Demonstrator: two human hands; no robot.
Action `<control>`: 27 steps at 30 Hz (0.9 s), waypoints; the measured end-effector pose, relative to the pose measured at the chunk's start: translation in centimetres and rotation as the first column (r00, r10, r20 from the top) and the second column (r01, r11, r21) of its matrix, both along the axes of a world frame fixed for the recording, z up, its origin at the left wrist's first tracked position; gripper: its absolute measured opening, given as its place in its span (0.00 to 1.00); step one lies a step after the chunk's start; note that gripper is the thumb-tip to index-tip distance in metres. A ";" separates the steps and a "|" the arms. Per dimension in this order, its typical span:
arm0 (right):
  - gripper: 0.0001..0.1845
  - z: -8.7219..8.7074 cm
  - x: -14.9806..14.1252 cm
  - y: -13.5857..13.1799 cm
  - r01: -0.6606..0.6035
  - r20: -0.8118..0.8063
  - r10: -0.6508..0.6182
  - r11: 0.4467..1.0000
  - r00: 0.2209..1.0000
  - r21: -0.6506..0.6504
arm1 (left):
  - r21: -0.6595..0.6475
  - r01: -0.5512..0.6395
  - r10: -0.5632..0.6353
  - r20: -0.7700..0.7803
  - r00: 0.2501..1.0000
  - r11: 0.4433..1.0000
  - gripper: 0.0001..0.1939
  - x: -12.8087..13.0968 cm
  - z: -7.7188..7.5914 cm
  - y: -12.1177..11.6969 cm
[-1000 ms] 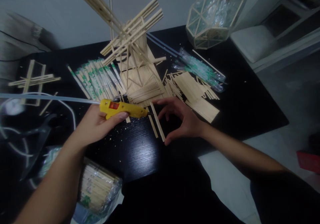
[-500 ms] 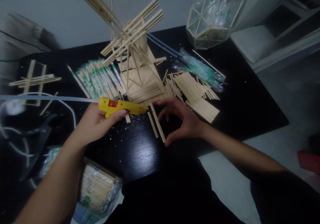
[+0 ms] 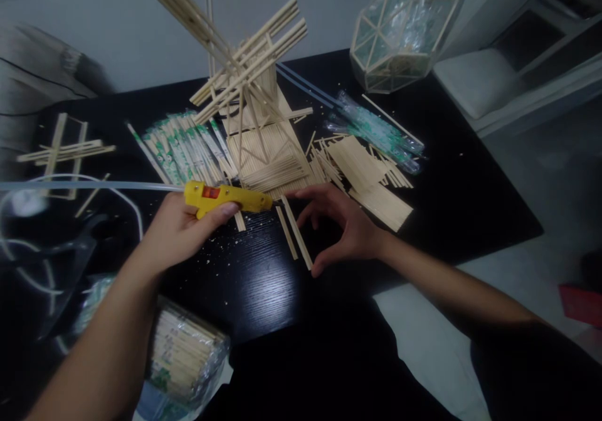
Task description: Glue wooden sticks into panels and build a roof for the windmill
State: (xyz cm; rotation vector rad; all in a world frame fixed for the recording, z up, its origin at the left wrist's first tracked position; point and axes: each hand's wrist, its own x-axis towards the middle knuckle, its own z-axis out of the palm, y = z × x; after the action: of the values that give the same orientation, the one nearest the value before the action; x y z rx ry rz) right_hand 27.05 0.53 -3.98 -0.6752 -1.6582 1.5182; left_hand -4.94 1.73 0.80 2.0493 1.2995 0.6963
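My left hand [image 3: 176, 229] is closed round a yellow hot glue gun [image 3: 251, 200], with a long clear glue stick [image 3: 117, 185] sticking out of its back. The dark nozzle points at the upper end of a wooden chopstick [image 3: 298, 235]. Thumb and forefinger of my right hand [image 3: 352, 223] hold this chopstick by its two ends, the thumb at the near end. Just left of it, a second thin stick [image 3: 286, 233] lies nearly parallel. Beyond both hands stands a windmill-like model built from sticks [image 3: 256, 142]; its lower front is partly hidden by my hands and the gun.
Wrapped chopsticks [image 3: 181, 148] lie left of the model, cut sticks and flat stick panels [image 3: 360, 164] right of it. A geometric glass-like case [image 3: 399, 38] stands at the back right. A chopstick pack [image 3: 183, 352] is near my left forearm; a white cable [image 3: 136, 211] loops at left.
The glue gun has shifted very slightly left and up, its nozzle still near the chopstick's upper end. My right hand keeps its hold almost unmoved.
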 end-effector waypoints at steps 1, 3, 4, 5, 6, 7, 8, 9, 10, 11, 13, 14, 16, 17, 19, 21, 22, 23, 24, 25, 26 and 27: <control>0.54 0.0 0.0 0.0 -0.002 -0.001 0.002 1.000 1.000 0.004 | 0.005 0.005 -0.005 -0.003 1.000 1.000 0.15 0.0 0.1 0.0; 0.55 0.0 0.0 0.0 -0.005 -0.005 0.005 1.000 1.000 0.006 | 0.016 0.004 -0.004 -0.004 1.000 1.000 0.16 0.0 0.2 0.0; 0.55 0.0 0.0 0.0 -0.005 -0.006 0.005 1.000 1.000 0.006 | 0.018 -0.003 0.003 -0.004 1.000 1.000 0.15 0.1 0.2 0.0; 0.55 0.0 0.0 0.0 -0.005 -0.006 0.006 1.000 1.000 0.005 | 0.014 -0.014 0.014 -0.006 1.000 1.000 0.15 0.1 0.3 0.0; 0.55 0.0 0.0 0.0 -0.008 -0.006 0.008 1.000 1.000 0.006 | 0.011 -0.024 0.024 -0.007 1.000 1.000 0.15 0.1 0.3 0.0; 0.55 0.0 0.0 0.0 -0.011 -0.006 0.011 1.000 1.000 0.007 | 0.008 -0.031 0.031 -0.009 0.999 0.999 0.14 0.1 0.3 0.0; 0.55 0.0 0.0 0.0 -0.014 -0.006 0.014 1.000 1.000 0.008 | 0.005 -0.035 0.035 -0.013 0.999 0.999 0.14 0.1 0.3 0.0; 0.55 0.0 0.0 0.0 -0.017 -0.005 0.017 1.000 1.000 0.010 | 0.000 -0.034 0.034 -0.016 0.999 0.999 0.14 0.1 0.3 0.0; 0.55 0.0 0.0 0.0 -0.019 -0.004 0.019 1.000 1.000 0.011 | -0.002 -0.037 0.037 -0.020 0.999 0.999 0.14 0.1 0.3 0.0; 0.56 0.0 0.0 0.0 -0.019 -0.007 0.019 1.000 1.000 0.013 | -0.010 -0.045 0.045 -0.029 0.999 0.999 0.15 0.1 0.3 0.0; 0.55 -0.1 0.0 0.0 -0.018 -0.018 0.019 1.000 1.000 0.021 | -0.035 -0.083 0.081 -0.053 0.995 0.996 0.16 0.2 0.3 0.0; 0.55 -0.1 0.0 0.0 -0.019 -0.026 0.019 1.000 0.999 0.024 | -0.052 -0.107 0.104 -0.062 0.993 0.993 0.16 0.2 0.4 0.0; 0.55 -0.1 0.1 -0.1 -0.022 -0.038 0.023 0.999 0.999 0.026 | -0.083 -0.151 0.145 -0.073 0.987 0.985 0.16 0.4 0.4 0.0; 0.55 -0.1 0.1 -0.1 -0.023 -0.038 0.024 0.999 0.999 0.024 | -0.096 -0.168 0.161 -0.071 0.984 0.981 0.17 0.5 0.3 0.0; 0.54 0.0 0.1 -0.1 -0.017 -0.030 0.018 1.000 0.999 0.022 | -0.128 -0.198 0.192 -0.058 0.980 0.972 0.17 0.5 0.2 -0.1; 0.54 0.0 0.2 0.0 -0.007 -0.015 0.007 1.000 1.000 0.029 | -0.170 -0.260 0.256 -0.044 0.966 0.951 0.19 0.5 0.3 -0.1; 0.54 0.1 0.3 0.0 0.000 -0.007 0.000 0.999 1.000 0.037 | -0.178 -0.301 0.297 -0.048 0.954 0.937 0.20 0.3 0.4 -0.1; 0.53 0.1 0.4 0.1 0.005 0.003 -0.005 0.999 1.000 0.048 | -0.161 -0.349 0.342 -0.068 0.937 0.923 0.21 0.1 0.6 -0.2; 0.53 0.0 0.5 0.1 0.011 0.016 -0.012 0.998 1.000 0.063 | -0.106 -0.405 0.395 -0.107 0.912 0.908 0.22 -0.1 1.0 -0.2; 0.53 0.0 0.7 0.2 0.017 0.035 -0.020 0.997 0.999 0.081 | -0.015 -0.460 0.452 -0.160 0.878 0.888 0.24 -0.3 1.4 -0.2; 0.53 0.0 0.8 0.2 0.022 0.062 -0.029 0.995 0.998 0.100 | 0.098 -0.501 0.509 -0.221 0.832 0.860 0.26 -0.6 1.9 -0.3; 0.52 0.0 1.0 0.2 0.029 0.095 -0.040 0.992 0.995 0.119 | 0.209 -0.527 0.567 -0.284 0.773 0.824 0.27 -1.0 2.5 -0.3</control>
State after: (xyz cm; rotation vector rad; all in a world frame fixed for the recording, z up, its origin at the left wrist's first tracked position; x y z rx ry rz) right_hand 28.01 0.74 -3.96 -0.7198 -1.7846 1.3707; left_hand -5.89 1.44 3.31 1.9332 2.1587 0.6974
